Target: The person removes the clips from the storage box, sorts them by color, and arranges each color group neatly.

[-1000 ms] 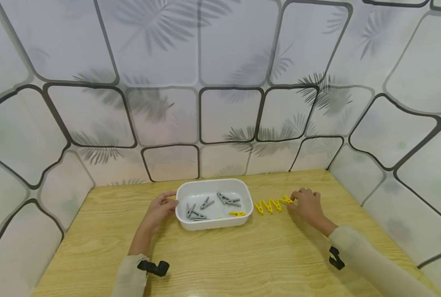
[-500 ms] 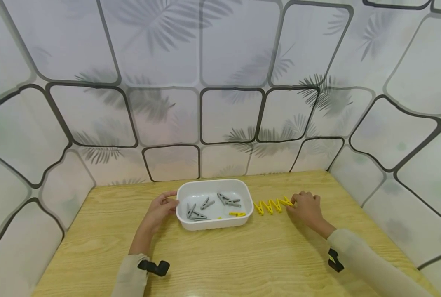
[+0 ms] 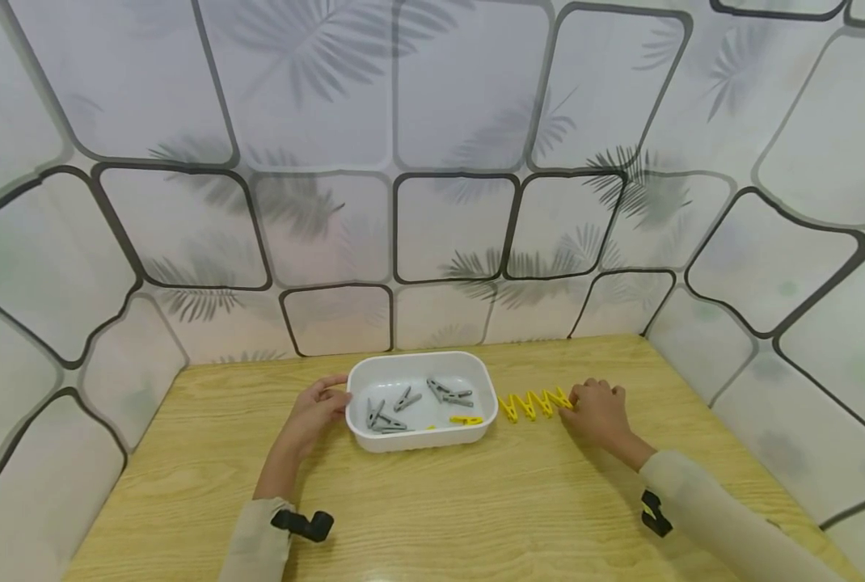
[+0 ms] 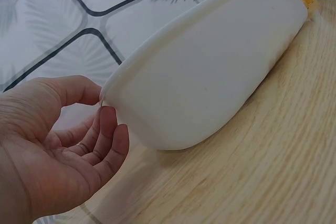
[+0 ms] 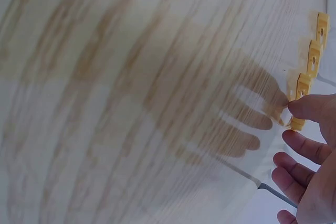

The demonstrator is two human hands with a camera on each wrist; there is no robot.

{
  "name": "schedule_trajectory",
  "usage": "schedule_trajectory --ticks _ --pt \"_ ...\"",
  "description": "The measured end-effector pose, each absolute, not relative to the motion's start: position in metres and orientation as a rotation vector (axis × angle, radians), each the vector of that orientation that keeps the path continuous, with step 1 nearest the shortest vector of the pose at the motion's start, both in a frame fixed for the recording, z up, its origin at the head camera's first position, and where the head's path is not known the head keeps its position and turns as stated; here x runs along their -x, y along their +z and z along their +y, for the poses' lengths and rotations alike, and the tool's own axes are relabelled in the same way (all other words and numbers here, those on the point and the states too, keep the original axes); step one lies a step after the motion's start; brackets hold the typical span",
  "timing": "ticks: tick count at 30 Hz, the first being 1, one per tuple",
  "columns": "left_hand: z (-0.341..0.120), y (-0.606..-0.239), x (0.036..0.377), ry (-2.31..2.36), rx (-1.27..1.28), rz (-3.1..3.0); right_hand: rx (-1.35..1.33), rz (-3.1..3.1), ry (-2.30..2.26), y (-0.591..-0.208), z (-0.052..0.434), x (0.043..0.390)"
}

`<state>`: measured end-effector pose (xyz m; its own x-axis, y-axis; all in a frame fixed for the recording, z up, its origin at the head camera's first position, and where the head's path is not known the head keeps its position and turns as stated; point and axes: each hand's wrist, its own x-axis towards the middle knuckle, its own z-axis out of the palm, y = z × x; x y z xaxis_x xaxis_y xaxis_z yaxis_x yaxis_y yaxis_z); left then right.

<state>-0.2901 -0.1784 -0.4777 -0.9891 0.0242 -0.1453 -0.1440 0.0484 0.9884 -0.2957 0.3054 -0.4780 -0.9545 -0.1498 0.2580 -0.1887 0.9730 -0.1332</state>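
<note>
Near edge: 2 sleeved forearms on the wood table. Left hand cups the left end of the white tub, fingers loosely curved, touching the rim. Right hand sits at the right end of the yellow peg row, fingertips pinching the last peg. Row runs left-right, between tub and right hand. Grey pegs and 1 yellow peg lie in the tub.

Rounded white plastic tub: smooth, faintly glossy. Small yellow plastic clothes pegs: smooth. Grey plastic pegs: matt. Light wood-grain tabletop: smooth, slight sheen. Pale cloth sleeves: matt.
</note>
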Motion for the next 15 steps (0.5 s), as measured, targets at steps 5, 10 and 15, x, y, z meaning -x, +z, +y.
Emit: schedule_trajectory --ticks 5,10,15 --pt "-0.1786 -0.477 0.2895 2.072 0.139 2.195 -0.256 -2.863 0.247 -0.4798 0.3039 0.2956" --pt "-0.1784 -0.4761 0.2892 2.067 0.135 2.194 -0.26 -2.864 0.256 -0.4797 0.3034 0.2949" --pt "-0.1786 -0.4759 0.2895 2.066 0.119 2.193 -0.262 -2.863 0.25 -0.4793 0.3041 0.2945"
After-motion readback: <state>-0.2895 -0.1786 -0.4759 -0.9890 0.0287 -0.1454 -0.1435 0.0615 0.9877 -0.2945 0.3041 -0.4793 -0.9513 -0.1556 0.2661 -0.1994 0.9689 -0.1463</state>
